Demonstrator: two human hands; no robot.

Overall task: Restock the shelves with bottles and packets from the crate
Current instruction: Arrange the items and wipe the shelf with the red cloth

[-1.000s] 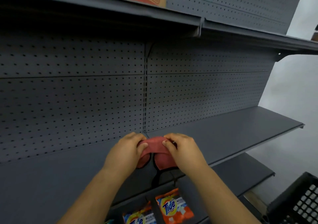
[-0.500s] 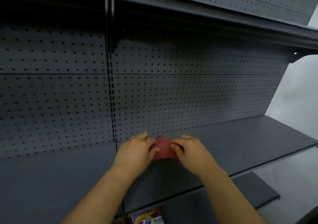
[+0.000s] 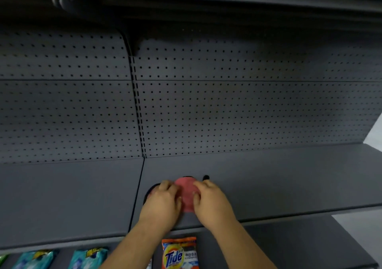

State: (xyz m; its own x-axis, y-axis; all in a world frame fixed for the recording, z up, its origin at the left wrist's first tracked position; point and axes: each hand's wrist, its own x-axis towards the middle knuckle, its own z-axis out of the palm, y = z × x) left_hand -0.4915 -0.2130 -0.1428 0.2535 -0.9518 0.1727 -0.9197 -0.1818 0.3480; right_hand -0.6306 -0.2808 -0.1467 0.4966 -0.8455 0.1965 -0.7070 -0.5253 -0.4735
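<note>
Head view, item: flat pink object with black trim (image 3: pixel 186 194) lies on the middle shelf (image 3: pixel 289 182), just right of the panel seam.
Left hand (image 3: pixel 163 200): fingers curled onto item's left edge.
Right hand (image 3: pixel 210 200): fingers curled onto right edge.
Key relation: item sits between both hands, equally near; long axis unclear.
Below: Tide packet (image 3: pixel 179 253) on lower shelf.

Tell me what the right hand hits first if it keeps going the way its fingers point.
The right hand already touches the red cloth; past that the bare shelf looks free up to the pegboard, though depth is unclear.
</note>
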